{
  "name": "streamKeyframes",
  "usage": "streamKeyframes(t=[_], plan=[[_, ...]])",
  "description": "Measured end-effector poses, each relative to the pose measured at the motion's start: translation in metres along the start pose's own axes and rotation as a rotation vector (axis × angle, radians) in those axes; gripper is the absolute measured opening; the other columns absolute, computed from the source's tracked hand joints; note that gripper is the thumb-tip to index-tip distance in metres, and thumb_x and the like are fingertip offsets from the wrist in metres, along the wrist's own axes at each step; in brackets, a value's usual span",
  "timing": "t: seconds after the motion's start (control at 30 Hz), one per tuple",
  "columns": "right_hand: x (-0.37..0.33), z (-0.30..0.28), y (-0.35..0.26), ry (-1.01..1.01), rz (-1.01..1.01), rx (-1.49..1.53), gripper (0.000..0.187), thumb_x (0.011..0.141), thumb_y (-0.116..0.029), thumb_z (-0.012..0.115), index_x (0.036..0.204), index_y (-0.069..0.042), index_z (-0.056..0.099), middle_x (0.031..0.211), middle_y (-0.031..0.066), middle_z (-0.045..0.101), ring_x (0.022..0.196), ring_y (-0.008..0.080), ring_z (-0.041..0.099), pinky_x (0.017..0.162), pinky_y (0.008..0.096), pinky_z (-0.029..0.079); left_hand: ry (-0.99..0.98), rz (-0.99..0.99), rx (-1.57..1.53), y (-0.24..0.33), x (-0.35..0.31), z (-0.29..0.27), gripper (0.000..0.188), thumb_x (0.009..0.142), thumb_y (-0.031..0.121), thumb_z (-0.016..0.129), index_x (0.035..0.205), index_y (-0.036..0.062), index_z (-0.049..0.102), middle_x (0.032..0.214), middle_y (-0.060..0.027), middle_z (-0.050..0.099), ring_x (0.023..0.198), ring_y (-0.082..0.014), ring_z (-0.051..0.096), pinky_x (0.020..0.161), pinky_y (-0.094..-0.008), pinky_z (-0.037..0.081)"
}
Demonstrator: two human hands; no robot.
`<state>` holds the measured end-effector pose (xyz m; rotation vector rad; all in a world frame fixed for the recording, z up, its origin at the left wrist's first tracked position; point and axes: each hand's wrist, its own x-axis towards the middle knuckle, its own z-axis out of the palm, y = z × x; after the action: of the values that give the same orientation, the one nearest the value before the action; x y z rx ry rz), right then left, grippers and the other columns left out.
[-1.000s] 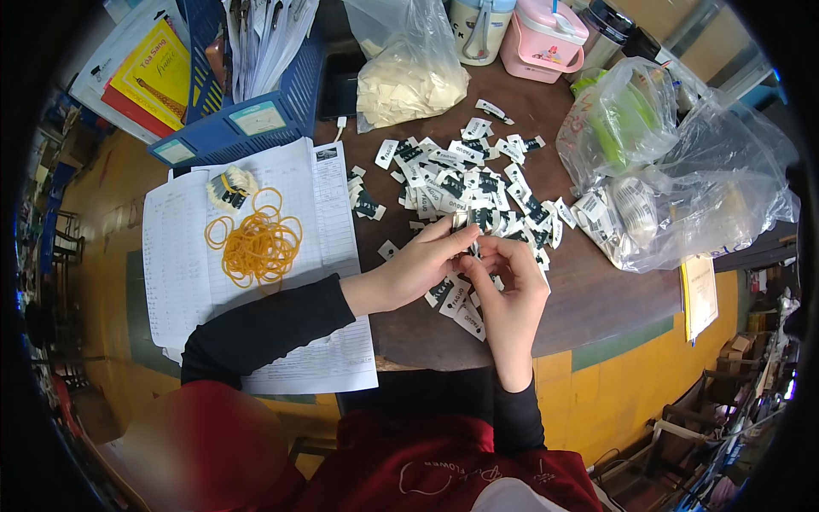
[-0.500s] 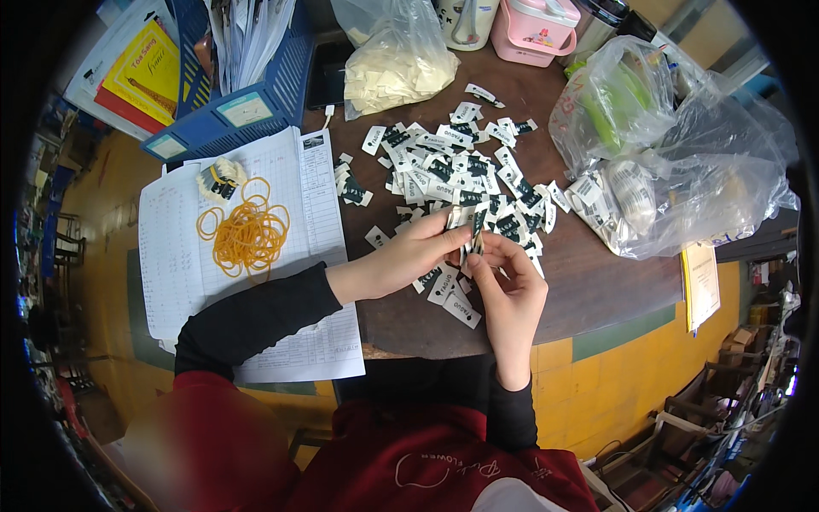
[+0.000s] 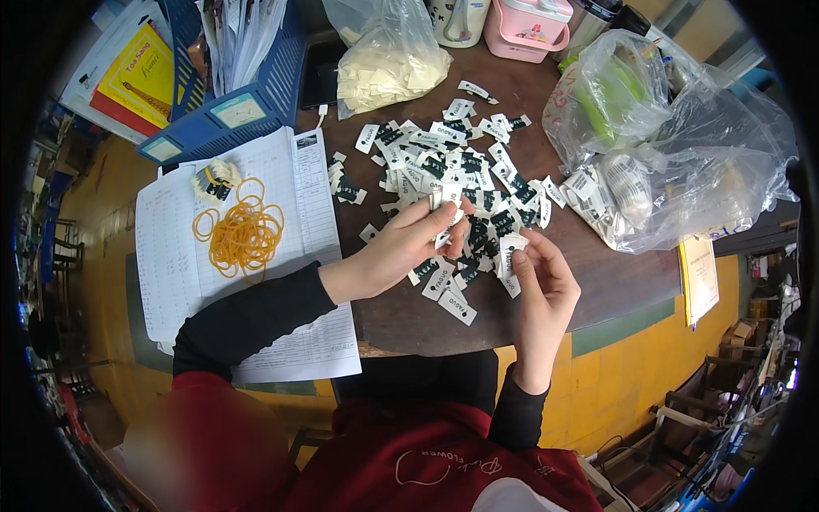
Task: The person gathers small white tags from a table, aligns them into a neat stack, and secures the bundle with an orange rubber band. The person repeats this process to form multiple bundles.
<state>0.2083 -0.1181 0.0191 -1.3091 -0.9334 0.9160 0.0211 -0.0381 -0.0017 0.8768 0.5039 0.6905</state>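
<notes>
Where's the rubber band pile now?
In the head view, left side, the rubber band pile lies on the papers, below the banded bundle, left of the left hand.

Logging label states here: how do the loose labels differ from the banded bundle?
The loose labels lie scattered on the brown tabletop, while the banded bundle sits on the papers. The loose labels point many ways; the banded bundle is packed together. The loose labels cover far more area than the banded bundle. Both show white and dark parts.

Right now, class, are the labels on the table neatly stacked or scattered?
Scattered: the loose labels overlap at many different angles across the brown table.
</notes>
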Motion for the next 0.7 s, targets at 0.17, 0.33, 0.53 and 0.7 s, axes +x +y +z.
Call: streamKeyframes(t=[0.17,0.33,0.53,0.7], plan=[[-0.002,0.02,-0.001,-0.076,-0.001,0.081,0.019,0.09,0.001,0.068,0.108,0.004,0.068,0.095,0.0054,0.071,0.089,0.0088,0.063,0.084,0.0243,0.047,0.014,-0.053,-0.09,-0.004,-0.002,0.009,0.036,0.11,0.029,0.032,0.133,0.0048,0.045,0.12,-0.0048,0.054,0.111,-0.0146,0.055,0.102,-0.037,0.044],[-0.001,0.036,0.009,-0.012,-0.21,-0.202,0.015,0.084,-0.001,0.072,0.099,-0.001,0.071,0.101,0.0094,0.07,0.096,0.0168,0.062,0.088,0.0299,0.046,-0.039,-0.125,-0.189,-0.003,-0.003,0.01,0.042,0.11,0.034,0.031,0.139,0.005,0.041,0.129,-0.0067,0.053,0.12,-0.017,0.054,0.108,-0.042,0.043],[0.006,0.033,0.007,-0.058,-0.325,-0.425,0.04,0.076,-0.003,0.076,0.115,-0.005,0.066,0.121,0.0148,0.061,0.108,0.0273,0.057,0.095,0.0367,0.044,-0.112,-0.158,-0.133,-0.008,-0.002,0.009,0.046,0.109,0.038,0.033,0.139,0.0053,0.042,0.119,-0.0069,0.054,0.111,-0.0169,0.056,0.101,-0.0386,0.046],[0.009,0.019,-0.008,-0.399,-0.562,-0.525,0.076,0.071,-0.004,0.079,0.14,-0.007,0.049,0.144,0.0192,0.046,0.118,0.0358,0.054,0.103,0.0437,0.041,-0.134,-0.288,-0.167,-0.003,-0.003,0.003,0.04,0.107,0.041,0.041,0.128,0.008,0.051,0.108,0.0006,0.051,0.104,-0.0081,0.051,0.093,-0.0307,0.047]])
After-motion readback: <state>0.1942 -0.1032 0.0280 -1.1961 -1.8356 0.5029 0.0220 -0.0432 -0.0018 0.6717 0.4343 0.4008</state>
